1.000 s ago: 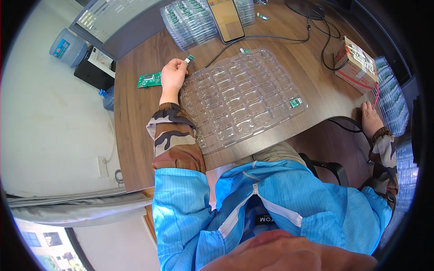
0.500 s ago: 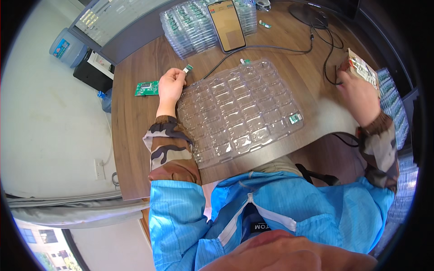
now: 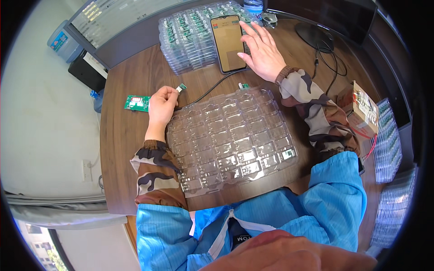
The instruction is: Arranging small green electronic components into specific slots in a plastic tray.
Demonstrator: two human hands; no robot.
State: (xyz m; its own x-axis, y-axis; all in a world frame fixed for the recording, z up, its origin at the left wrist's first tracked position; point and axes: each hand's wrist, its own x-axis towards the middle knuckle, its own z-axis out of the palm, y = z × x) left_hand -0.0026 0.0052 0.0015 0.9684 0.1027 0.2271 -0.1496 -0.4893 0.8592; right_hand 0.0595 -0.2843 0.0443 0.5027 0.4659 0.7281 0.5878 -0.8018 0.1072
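Left hand point(image 3: 162, 105) grip pinches a small green circuit module point(image 3: 181, 87); right hand point(image 3: 262, 52), fingers spread and holding nothing, touches the black smartphone point(image 3: 228, 43). Clear moulded plastic tray point(image 3: 230, 137) on the worktop point(image 3: 126, 149) appears nearly all unfilled: one module seen, bottom right pocket.

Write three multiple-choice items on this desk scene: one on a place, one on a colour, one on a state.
1. Where is the right hand?
A. on the phone
B. on the clear tray
C. under the desk

2. What colour is the circuit board lying left of the left hand?
A. red
B. green
C. white

3. What state is the left hand in?
A. flat and empty
B. pinching a small part
C. gripping the cable

Key: 1 A, its fingers rest at the phone's edge; 2 B, the board is green; 3 B, the small part sits at its fingertips.
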